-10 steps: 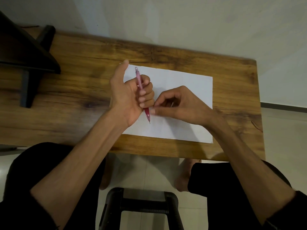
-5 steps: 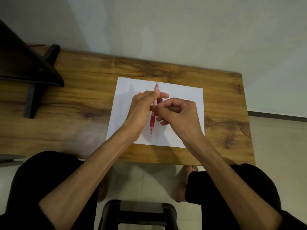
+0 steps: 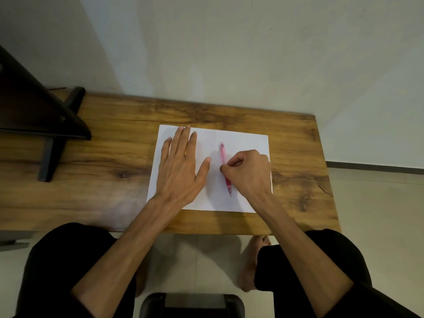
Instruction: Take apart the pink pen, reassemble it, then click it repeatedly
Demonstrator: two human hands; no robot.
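Note:
The pink pen lies lengthwise on a white sheet of paper, its tip toward me and its button end pointing away. My right hand is curled over the pen's middle, thumb and fingertips pinching the barrel. My left hand rests flat and palm down on the left half of the sheet, fingers spread, holding nothing. A small orange-yellow thing peeks out between its fingers; I cannot tell what it is.
The sheet lies on a wooden table set against a pale wall. A dark stand occupies the table's left end. Below the near edge are my knees, a bare foot and a dark stool.
My left hand has let go of the pen and moved left, flat onto the paper. The pen has come down from mid-air onto the sheet under my right hand.

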